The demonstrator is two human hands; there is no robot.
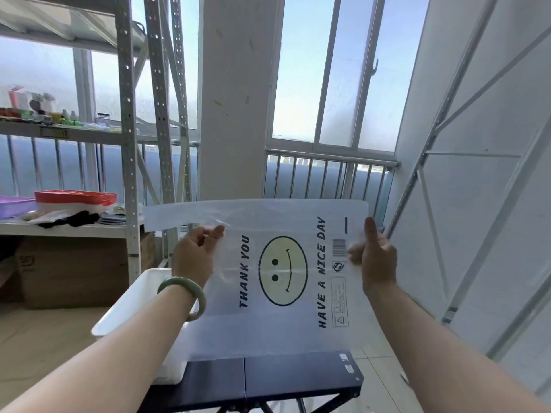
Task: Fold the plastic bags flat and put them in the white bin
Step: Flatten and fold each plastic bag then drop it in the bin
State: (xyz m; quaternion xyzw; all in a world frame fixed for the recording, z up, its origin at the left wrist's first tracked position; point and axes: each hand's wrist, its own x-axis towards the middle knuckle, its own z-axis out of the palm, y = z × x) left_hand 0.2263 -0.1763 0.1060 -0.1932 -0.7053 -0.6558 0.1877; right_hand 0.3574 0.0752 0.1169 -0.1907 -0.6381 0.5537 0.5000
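Fingers (216,232) — both sides — tight on bag (283,329)

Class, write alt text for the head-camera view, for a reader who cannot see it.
A person's left hand and right hand pinch a clear plastic bag stretched sideways in the air, printed with a smiley face, THANK YOU and HAVE A NICE DAY. Below it are a white bin and a dark table.

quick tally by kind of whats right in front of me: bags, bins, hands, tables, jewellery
plastic bag: 1
white bin: 1
hands gripping the bag: 2 (left hand, right hand)
dark table: 1
green bangle: 1
Total: 6
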